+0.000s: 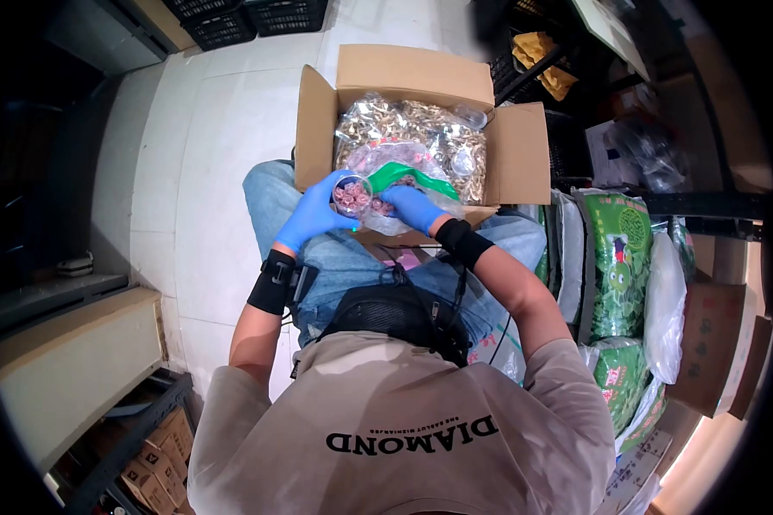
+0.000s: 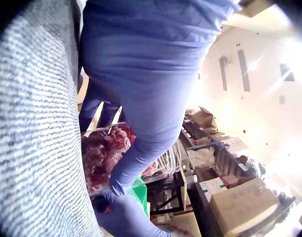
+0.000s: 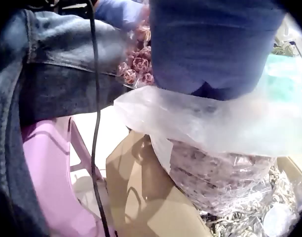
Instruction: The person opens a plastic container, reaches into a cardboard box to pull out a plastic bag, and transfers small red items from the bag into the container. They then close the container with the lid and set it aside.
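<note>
Fingers of left hand (image 1: 312, 216) curled round jar (image 1: 352, 177), pink flowers (image 1: 352, 198) inside; right hand (image 1: 414, 209) beside, fingers unclear.

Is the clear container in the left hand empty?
No, reddish pieces show inside the clear container that the left hand holds.

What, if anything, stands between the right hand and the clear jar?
Nothing visible blocks the way: the right hand is close beside the jar, with only some dried flowers by the right fingertips.
</note>
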A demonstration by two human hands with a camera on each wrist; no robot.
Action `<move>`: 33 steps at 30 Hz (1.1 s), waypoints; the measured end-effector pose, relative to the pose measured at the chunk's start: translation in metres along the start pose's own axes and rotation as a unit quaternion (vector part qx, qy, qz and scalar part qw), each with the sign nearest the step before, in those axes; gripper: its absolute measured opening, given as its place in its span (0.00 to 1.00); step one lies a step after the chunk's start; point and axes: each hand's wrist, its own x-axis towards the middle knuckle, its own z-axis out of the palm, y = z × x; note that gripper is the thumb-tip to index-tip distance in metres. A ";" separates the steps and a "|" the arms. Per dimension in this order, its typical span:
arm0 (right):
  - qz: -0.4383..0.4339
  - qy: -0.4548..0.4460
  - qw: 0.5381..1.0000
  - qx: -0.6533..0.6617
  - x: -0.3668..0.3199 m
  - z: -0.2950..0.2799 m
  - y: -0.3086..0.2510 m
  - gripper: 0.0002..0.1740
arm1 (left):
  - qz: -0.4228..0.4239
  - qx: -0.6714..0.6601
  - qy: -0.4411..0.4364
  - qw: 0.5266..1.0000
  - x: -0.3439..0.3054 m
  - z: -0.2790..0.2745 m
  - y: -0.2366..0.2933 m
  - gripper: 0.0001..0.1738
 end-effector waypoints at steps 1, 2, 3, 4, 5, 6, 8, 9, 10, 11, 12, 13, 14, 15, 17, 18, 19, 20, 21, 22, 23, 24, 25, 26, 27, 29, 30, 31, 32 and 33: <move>-0.019 -0.008 1.000 -0.017 -0.001 -0.002 0.000 0.09 | 0.006 0.003 0.005 1.000 0.000 0.001 -0.001 0.49; -0.019 -0.008 1.000 -0.017 -0.004 -0.005 0.001 0.09 | 0.013 0.006 0.010 1.000 0.001 0.002 -0.002 0.49; -0.012 0.004 1.000 0.012 -0.007 -0.009 0.000 0.11 | 0.014 0.006 0.011 1.000 0.001 0.002 -0.001 0.49; -0.005 0.015 0.999 0.041 -0.009 -0.012 -0.001 0.12 | 0.007 0.002 0.005 1.000 0.001 0.001 -0.001 0.50; -0.006 0.015 0.999 0.041 -0.010 -0.015 -0.002 0.12 | 0.000 -0.002 0.000 1.000 0.001 0.001 -0.001 0.51; 0.036 0.026 0.995 0.085 -0.011 -0.019 -0.003 0.12 | 0.000 -0.003 0.000 1.000 0.001 0.001 -0.001 0.51; 0.077 0.037 0.988 0.129 -0.012 -0.025 -0.007 0.12 | -0.001 0.004 0.001 1.000 0.001 0.002 -0.001 0.51; 0.064 0.056 0.990 0.112 -0.013 -0.029 -0.011 0.11 | 0.000 0.003 0.002 1.000 0.001 0.002 -0.001 0.51; 0.051 0.075 0.991 0.094 -0.012 -0.033 -0.016 0.11 | 0.003 0.009 0.003 1.000 0.002 0.002 -0.001 0.51; 0.051 0.074 0.991 0.094 -0.012 -0.036 -0.019 0.11 | 0.006 0.014 0.004 1.000 0.001 0.003 -0.002 0.51; 0.066 0.074 0.989 0.112 -0.012 -0.037 -0.021 0.11 | 0.006 0.013 0.004 1.000 0.002 0.003 -0.003 0.51; 0.082 0.073 0.985 0.130 -0.012 -0.038 -0.022 0.11 | 0.009 0.007 0.007 1.000 0.002 0.004 -0.005 0.51; 0.082 0.072 0.985 0.131 -0.012 -0.040 -0.022 0.11 | 0.012 0.000 0.011 1.000 0.002 0.005 -0.007 0.50; 0.107 0.055 0.981 0.152 -0.010 -0.042 -0.020 0.12 | 0.012 -0.001 0.011 1.000 0.003 0.005 -0.006 0.50; 0.129 0.036 0.976 0.173 -0.010 -0.044 -0.018 0.13 | 0.018 0.008 0.010 1.000 0.002 0.003 -0.003 0.49; 0.107 0.047 0.966 0.229 -0.011 -0.049 -0.020 0.13 | 0.016 0.007 0.012 1.000 0.001 0.002 -0.001 0.49; 0.085 0.058 0.953 0.283 -0.012 -0.053 -0.022 0.14 | 0.013 0.007 0.008 1.000 0.001 0.001 0.003 0.49; 0.064 0.025 0.955 0.290 -0.013 -0.061 -0.021 0.15 | 0.011 0.007 0.003 1.000 0.001 0.001 0.005 0.49; 0.065 0.025 0.955 0.289 -0.012 -0.065 -0.022 0.15 | 0.012 0.005 0.003 1.000 0.001 0.002 0.004 0.49; 0.115 -0.017 0.936 0.332 -0.011 -0.069 -0.023 0.16 | 0.013 0.001 0.004 1.000 0.001 0.002 0.002 0.48; 0.164 -0.058 0.912 0.373 -0.010 -0.073 -0.024 0.17 | 0.015 -0.003 0.005 1.000 0.003 0.003 0.002 0.48; 0.164 -0.057 0.912 0.372 -0.010 -0.082 -0.030 0.17 | 0.017 -0.003 0.005 1.000 0.004 0.003 0.001 0.48; 0.208 -0.077 0.879 0.422 -0.012 -0.093 -0.039 0.20 | 0.015 -0.003 0.005 1.000 0.003 0.003 0.001 0.49; 0.250 -0.097 0.841 0.470 -0.011 -0.102 -0.047 0.23 | 0.013 -0.002 0.006 1.000 0.003 0.002 0.000 0.49; 0.248 -0.099 0.841 0.469 -0.009 -0.105 -0.051 0.23 | 0.012 -0.001 0.008 1.000 0.003 0.001 0.001 0.49; 0.218 -0.049 0.788 0.573 -0.005 -0.110 -0.059 0.21 | -0.007 0.024 -0.002 1.000 0.002 0.001 0.002 0.49; 0.220 -0.051 0.787 0.574 -0.002 -0.114 -0.067 0.21 | -0.010 0.023 -0.002 1.000 0.002 0.002 0.001 0.49; 0.212 -0.013 0.803 0.557 0.002 -0.119 -0.077 0.20 | -0.009 0.034 -0.004 0.999 0.003 0.003 -0.001 0.49; 0.203 0.026 0.818 0.538 0.007 -0.119 -0.084 0.20 | -0.006 0.046 -0.006 0.999 0.004 0.004 -0.001 0.50; 0.203 0.028 0.818 0.538 0.011 -0.111 -0.086 0.20 | -0.005 0.046 -0.007 0.999 0.004 0.004 0.003 0.50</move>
